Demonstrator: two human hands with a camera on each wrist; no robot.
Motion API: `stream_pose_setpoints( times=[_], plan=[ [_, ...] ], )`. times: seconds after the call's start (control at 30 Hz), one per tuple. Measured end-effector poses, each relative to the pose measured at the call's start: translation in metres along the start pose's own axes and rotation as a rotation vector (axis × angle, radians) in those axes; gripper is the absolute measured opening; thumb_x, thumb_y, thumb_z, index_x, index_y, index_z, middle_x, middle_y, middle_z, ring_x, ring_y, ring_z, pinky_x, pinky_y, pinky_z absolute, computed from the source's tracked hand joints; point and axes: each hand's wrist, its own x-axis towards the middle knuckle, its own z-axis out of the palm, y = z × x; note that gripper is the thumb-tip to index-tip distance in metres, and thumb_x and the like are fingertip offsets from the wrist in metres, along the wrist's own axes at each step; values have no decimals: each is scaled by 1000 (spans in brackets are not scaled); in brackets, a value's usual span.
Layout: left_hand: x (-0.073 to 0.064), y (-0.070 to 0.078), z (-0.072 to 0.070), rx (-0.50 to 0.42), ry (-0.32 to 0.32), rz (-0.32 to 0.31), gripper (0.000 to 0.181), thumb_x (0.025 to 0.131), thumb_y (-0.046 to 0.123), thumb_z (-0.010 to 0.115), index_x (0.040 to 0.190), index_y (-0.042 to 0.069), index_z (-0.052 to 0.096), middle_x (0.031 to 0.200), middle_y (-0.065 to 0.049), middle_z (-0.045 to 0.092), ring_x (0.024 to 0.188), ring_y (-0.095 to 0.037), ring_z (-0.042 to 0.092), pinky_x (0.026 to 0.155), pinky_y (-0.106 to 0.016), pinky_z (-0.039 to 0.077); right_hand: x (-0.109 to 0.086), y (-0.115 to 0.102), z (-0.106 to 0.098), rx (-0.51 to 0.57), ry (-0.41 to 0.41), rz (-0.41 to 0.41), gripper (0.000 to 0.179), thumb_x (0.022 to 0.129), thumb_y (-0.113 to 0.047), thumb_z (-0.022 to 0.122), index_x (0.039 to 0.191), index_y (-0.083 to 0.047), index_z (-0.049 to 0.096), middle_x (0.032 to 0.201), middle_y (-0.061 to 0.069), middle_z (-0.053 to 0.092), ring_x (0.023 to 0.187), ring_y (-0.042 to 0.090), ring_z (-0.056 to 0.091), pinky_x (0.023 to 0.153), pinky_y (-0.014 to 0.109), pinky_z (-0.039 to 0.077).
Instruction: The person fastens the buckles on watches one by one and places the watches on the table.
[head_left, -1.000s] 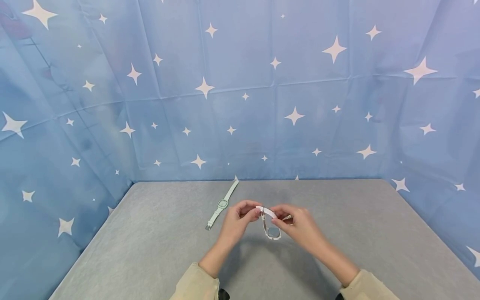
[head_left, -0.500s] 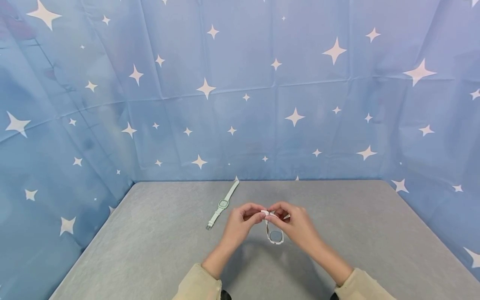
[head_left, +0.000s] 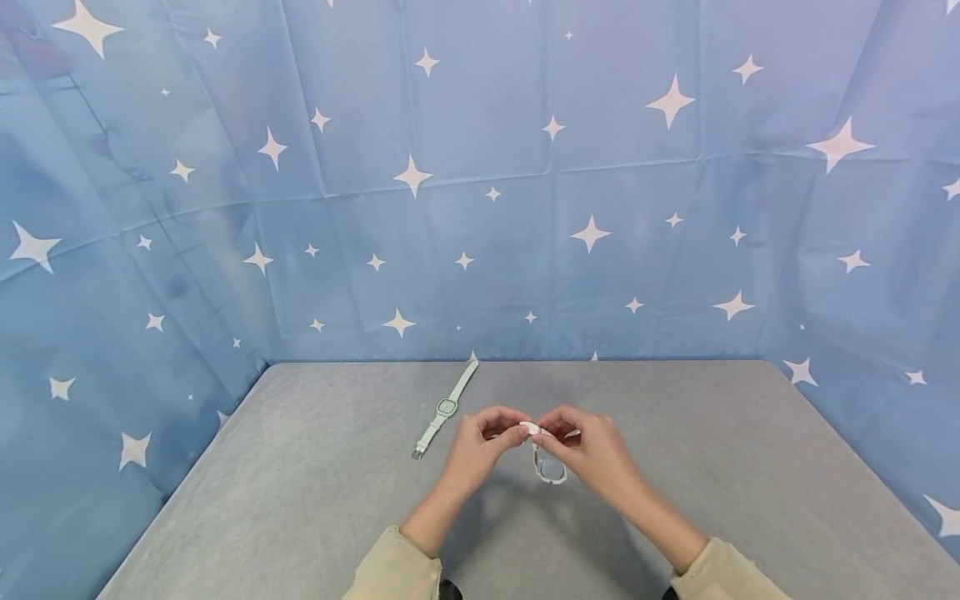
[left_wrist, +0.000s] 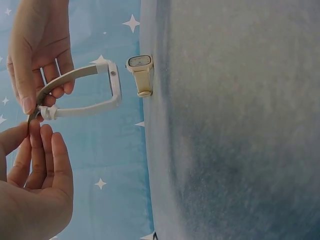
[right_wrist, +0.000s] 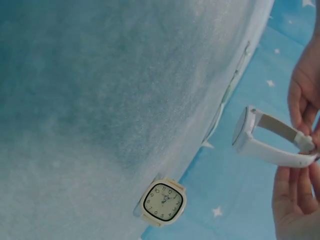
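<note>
Closer together than a second ago, the left hand (head_left: pixel 476 442) and right hand (head_left: pixel 588 442) have drawn in, each with thumb and fingertips pinching the ends of the strap (right_wrist: pixel 275 154). Between them the white watch (right_wrist: pixel 242 129) hangs above the table (head_left: pixel 300 500). Light, steady pinches and untwisted ends by the loop (left_wrist: pixel 48 112) should serve best.

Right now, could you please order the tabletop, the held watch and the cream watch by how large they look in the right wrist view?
1. tabletop
2. held watch
3. cream watch
The held watch may be nearer the camera, so the watches' true sizes are unsure.
</note>
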Motion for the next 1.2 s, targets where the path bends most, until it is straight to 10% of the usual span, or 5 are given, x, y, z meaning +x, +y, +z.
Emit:
stream_pose_setpoints(
  times=[0.37,0.83,1.2],
  plan=[
    [2,4,-6,-167,34,-77,20,92,3,67,106,-10,68,100,-27,70,78,-1,67,78,-23,59,-1,3,0,28,9,2,14,82,-5,80,90,-12,71,81,-3,72,75,4,69,71,19,59],
    [6,6,-13,-215,75,-71,22,93,3,64,107,-14,65,90,-6,72,79,-2,69,80,-28,61,-4,9,-1,83,21,-29,17,81,1,79,88,-10,69,78,-3,73,73,4,69,70,21,59],
    [4,7,-14,-214,-8,-94,26,94,8,66,114,-9,65,102,-14,72,87,-5,71,86,-30,59,-5,7,-4,150,19,21,11,84,-6,78,91,-10,70,81,0,75,74,12,72,73,20,59]
  ],
)
